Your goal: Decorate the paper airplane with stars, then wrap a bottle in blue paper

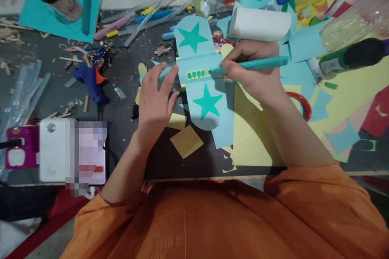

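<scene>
Right hand (257,81) fingers clamped on teal marker (270,62), tip at the yellow strip (197,74) midway along the blue cutout (194,62). Left hand (155,99) fingers spread at cutout's left edge; can't tell if touching. Yellow squares (186,141) just nearside, white tube (261,24) close behind right hand, right forearm blocking part of yellow sheet (253,133). Glue gun (93,83) farther left on tabletop (170,166).

The table (123,125) is being lit dimly from above, a soft shadow (270,145) being cast over the yellow paper (246,145); glints are being shown by the plastic bottle (358,24), while the phone (97,158) is being obscured (by coarse square blocks).
</scene>
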A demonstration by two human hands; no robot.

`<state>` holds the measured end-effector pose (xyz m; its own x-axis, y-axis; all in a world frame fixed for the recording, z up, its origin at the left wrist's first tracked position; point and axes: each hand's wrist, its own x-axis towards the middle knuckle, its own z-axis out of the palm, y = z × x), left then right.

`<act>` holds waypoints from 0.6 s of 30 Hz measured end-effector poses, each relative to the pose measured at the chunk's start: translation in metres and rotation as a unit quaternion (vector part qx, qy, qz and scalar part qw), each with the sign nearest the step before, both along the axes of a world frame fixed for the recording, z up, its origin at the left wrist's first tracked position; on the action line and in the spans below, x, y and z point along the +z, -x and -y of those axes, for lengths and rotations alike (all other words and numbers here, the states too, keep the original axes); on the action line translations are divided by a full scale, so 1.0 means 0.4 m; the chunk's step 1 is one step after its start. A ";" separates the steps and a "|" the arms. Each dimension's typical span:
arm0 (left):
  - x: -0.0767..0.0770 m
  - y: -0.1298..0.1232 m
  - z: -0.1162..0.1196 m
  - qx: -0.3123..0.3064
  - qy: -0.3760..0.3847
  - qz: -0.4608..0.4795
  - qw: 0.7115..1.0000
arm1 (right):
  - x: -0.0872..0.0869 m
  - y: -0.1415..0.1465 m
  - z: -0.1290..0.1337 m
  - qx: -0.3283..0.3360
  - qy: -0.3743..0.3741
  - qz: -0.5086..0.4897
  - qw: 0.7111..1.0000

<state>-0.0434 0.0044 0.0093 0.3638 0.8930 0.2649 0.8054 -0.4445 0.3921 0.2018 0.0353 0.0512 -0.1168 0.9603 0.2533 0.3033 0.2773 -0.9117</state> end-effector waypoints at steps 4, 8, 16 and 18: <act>-0.002 0.003 0.000 0.000 -0.015 0.004 1.000 | -0.006 -0.003 0.000 0.002 0.016 0.008 1.000; 0.000 0.001 0.002 0.007 -0.010 0.007 1.000 | -0.010 -0.006 0.001 0.001 0.025 0.007 1.000; 0.013 -0.004 0.004 0.020 0.037 0.022 0.999 | -0.009 -0.002 0.005 0.000 0.025 0.001 1.000; 0.013 -0.004 0.003 0.020 0.039 0.022 0.999 | -0.009 -0.003 0.006 0.003 0.037 -0.002 0.999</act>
<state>-0.0418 0.0031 0.0145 0.3165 0.9255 0.2079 0.8037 -0.3781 0.4595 0.2029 0.0329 0.0475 -0.1218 0.9756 0.1827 0.2988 0.2115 -0.9306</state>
